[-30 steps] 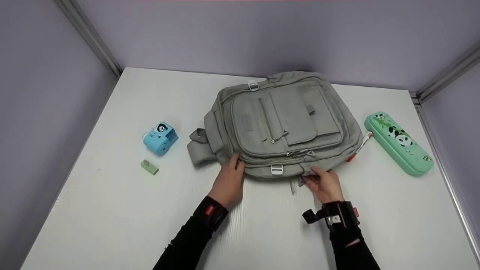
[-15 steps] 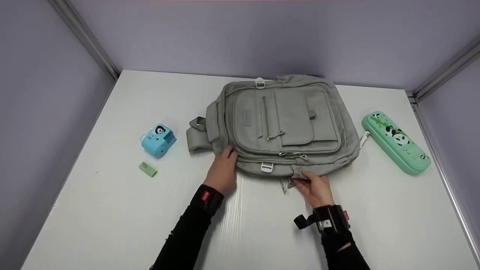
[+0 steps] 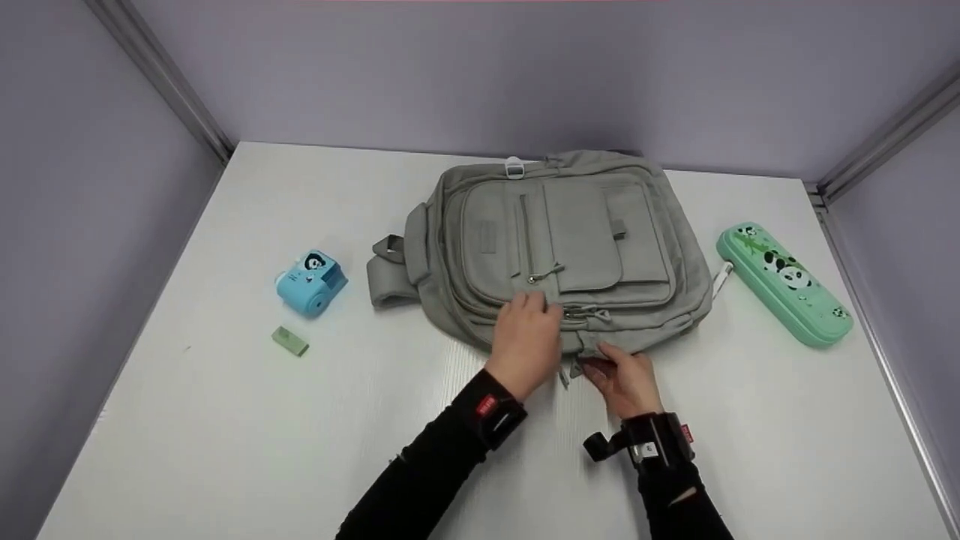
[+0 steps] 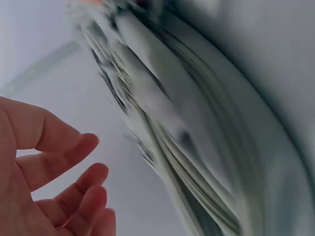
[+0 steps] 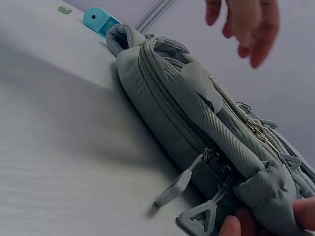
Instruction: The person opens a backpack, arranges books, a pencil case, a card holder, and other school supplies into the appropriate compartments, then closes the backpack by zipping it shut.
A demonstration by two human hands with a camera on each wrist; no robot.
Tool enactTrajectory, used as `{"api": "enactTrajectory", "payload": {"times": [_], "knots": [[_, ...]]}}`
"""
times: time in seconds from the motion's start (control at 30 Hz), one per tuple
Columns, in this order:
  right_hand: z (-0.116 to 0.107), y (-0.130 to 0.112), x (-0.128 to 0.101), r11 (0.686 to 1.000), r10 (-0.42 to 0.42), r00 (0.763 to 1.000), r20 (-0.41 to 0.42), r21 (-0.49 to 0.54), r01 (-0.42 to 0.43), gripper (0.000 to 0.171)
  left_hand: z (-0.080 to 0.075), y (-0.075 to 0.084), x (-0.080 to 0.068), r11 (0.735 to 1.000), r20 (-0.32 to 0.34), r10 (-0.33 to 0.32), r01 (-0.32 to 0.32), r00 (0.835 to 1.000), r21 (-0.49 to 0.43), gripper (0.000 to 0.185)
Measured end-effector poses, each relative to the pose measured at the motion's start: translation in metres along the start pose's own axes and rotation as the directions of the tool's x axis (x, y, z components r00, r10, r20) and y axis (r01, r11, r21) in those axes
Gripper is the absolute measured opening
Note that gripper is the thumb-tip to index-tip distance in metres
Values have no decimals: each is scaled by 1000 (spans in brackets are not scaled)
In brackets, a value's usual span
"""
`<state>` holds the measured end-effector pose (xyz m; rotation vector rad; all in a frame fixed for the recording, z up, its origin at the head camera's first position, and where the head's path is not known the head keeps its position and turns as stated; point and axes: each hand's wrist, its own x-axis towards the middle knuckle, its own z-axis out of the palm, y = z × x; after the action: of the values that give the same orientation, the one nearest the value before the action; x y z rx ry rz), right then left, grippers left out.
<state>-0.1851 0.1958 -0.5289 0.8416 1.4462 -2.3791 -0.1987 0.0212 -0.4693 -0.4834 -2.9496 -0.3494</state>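
Note:
A grey backpack (image 3: 589, 236) lies front side up on the white table. My right hand (image 3: 628, 382) grips its near side edge, thumb on top and fingers underneath, beside the zipper pulls (image 5: 199, 219) that dangle there. Held above the bag's near side, my left hand (image 3: 526, 343) has loosely bent fingers with nothing between them. In the left wrist view a gap separates these fingers (image 4: 91, 184) from the bag's layered edge. The right wrist view shows the left hand in the air over the bag and the closed-looking zipper along its side.
Left of the bag sit a blue panda pencil sharpener (image 3: 311, 283) and a small green eraser (image 3: 290, 341). A green panda pencil case (image 3: 784, 283) lies at the right. Between case and bag, a white marker (image 3: 722, 278) is partly hidden by the bag. Walls border the table.
My left hand has let go of the bag's near left corner and moved right, over its near side. The bag has shifted and turned slightly, hiding the marker's red end. My right hand keeps its grip.

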Motion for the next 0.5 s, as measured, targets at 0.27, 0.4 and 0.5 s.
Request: {"api": "enactTrajectory", "payload": {"times": [0.27, 0.4, 0.5], "knots": [[0, 8, 1, 999, -44, 999, -1, 6, 44, 6, 27, 25, 24, 998, 149, 0, -9, 989, 60, 15], [-1, 10, 1, 998, -65, 998, 3, -21, 65, 11, 38, 27, 28, 1000, 143, -12, 12, 990, 1, 16], [-2, 9, 2, 997, -78, 997, 2, -30, 78, 16, 44, 28, 29, 996, 84, -6, 13, 996, -87, 18]]}}
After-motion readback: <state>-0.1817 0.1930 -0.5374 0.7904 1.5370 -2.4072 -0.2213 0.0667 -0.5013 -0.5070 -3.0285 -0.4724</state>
